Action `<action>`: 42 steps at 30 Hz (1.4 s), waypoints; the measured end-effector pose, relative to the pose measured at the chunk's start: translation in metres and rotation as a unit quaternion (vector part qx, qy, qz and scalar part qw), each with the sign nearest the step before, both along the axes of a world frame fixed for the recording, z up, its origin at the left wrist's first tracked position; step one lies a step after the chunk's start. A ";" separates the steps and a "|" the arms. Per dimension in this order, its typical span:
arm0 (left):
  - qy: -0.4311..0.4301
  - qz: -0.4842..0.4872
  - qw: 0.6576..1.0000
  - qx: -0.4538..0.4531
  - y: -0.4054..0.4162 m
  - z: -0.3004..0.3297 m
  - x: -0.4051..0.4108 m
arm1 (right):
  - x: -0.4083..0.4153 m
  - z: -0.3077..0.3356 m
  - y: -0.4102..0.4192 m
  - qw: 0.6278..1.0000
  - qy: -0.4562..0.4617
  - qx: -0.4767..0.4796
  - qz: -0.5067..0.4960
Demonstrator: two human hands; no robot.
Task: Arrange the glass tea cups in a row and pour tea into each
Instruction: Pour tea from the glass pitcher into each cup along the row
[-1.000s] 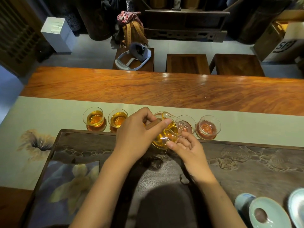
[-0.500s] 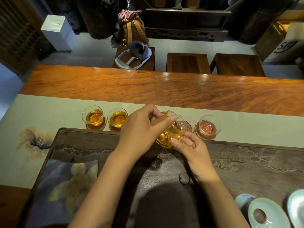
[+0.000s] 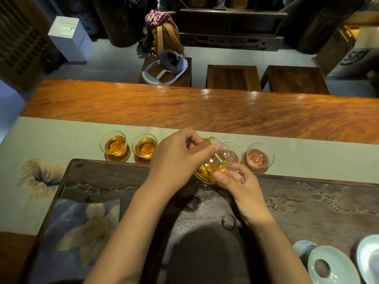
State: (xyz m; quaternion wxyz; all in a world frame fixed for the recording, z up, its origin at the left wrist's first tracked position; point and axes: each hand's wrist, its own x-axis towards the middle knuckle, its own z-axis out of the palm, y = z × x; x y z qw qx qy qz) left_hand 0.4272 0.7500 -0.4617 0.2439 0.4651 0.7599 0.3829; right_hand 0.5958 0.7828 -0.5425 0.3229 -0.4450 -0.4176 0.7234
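Observation:
A row of glass tea cups stands on a pale table runner (image 3: 61,140). The two left cups (image 3: 115,145) (image 3: 145,147) hold amber tea. My left hand (image 3: 176,160) grips the wooden handle of a glass pitcher (image 3: 211,169) with tea in it. The pitcher is tilted, its spout over a cup (image 3: 233,152) to the right. My right hand (image 3: 242,187) touches the pitcher's underside with thumb and fingertips. The rightmost cup (image 3: 258,157) looks empty, on a brown coaster. My left hand hides whatever stands behind it.
A dark carved tea tray (image 3: 307,201) lies under my hands. Pale ceramic saucers and a bowl (image 3: 332,267) sit at the bottom right. Beyond the runner is the polished wooden table (image 3: 205,111), then wooden stools (image 3: 232,77).
The pitcher has shifted right and tipped further toward the cup. Both hands moved with it; my right hand stays under its base.

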 end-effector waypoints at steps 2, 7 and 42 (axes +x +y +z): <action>-0.004 0.001 1.000 0.000 0.000 0.000 0.000 | 0.000 -0.001 0.000 1.000 0.000 0.000 0.001; 0.004 0.002 1.000 0.000 0.001 0.000 -0.001 | 0.000 -0.002 0.000 1.000 -0.008 -0.003 -0.003; 0.002 -0.004 1.000 -0.004 0.006 0.000 -0.005 | -0.004 0.003 0.003 1.000 -0.007 -0.017 -0.009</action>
